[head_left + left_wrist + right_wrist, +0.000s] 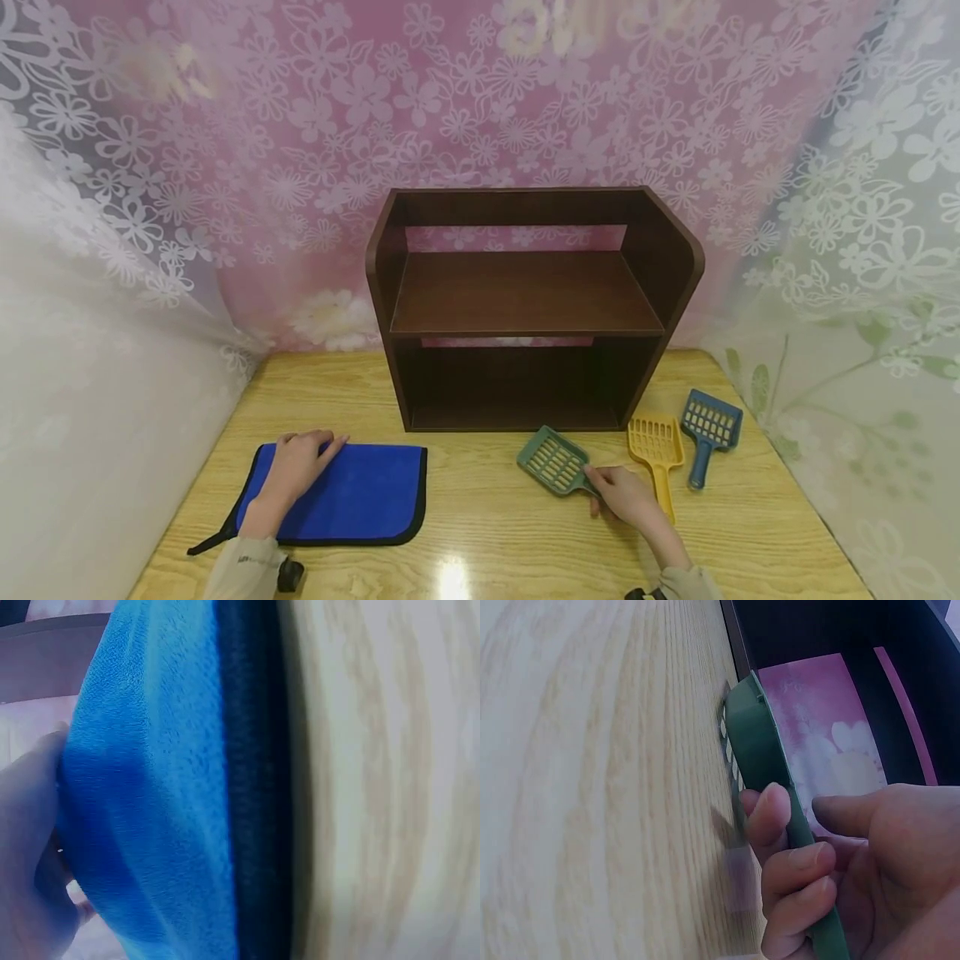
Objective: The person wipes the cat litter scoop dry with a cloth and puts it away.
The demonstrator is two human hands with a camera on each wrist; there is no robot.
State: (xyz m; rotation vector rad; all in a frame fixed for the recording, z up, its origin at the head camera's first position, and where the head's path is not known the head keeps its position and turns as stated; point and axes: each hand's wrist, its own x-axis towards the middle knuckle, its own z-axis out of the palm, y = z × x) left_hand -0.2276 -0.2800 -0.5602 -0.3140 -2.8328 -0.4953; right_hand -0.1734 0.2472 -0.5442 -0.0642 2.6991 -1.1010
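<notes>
My right hand (621, 493) grips the handle of a green litter scoop (555, 461) in front of the shelf. In the right wrist view, fingers curl round the scoop's handle (801, 825), and its slotted head (757, 739) is close over the wooden table. On the left lies a blue fleecy cloth (367, 492) with black edging and a black strap at its near left corner. My left hand (296, 467) rests on the cloth near its far edge, thumb spread to the right. The left wrist view shows that hand (34, 847) at the edge of the cloth (157, 787).
A dark brown two-tier shelf (525, 292) stands at the back of the wooden table (480, 517). A yellow litter scoop (656, 442) and a blue litter scoop (710, 421) lie to the right of my right hand. Flowered curtains (300, 167) hang behind and at both sides.
</notes>
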